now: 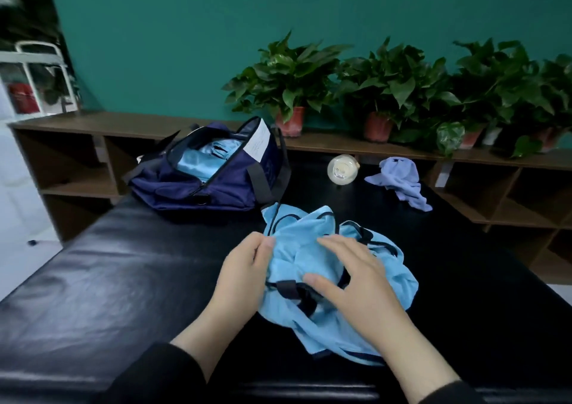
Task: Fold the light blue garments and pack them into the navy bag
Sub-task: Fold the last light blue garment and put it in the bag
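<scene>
**Crumpled blue top on the black tabletop, bag half packed**

So here's the scene: a light blue garment with dark navy trim point(312, 267) lies bunched up on the glossy black padded tabletop point(108, 279), right in front of the person. The left hand point(244, 267) pinches the garment's left edge between thumb and fingers. The right hand point(349, 273) lies open and flat on top of the cloth, fingers spread, pressing down on it.

Further back on the left sits the navy fabric bag with black straps point(213, 184), unzipped, with shiny light blue folded clothing point(201, 159) already inside. One strap trails down to touch the crumpled garment.

Off to the right there's a clear baby bottle lying on its side point(343, 168), and just beside that a small lavender cloth point(399, 180) in a heap. Potted green plants point(291, 81) line the brown wooden shelf point(123, 125) behind.
</scene>
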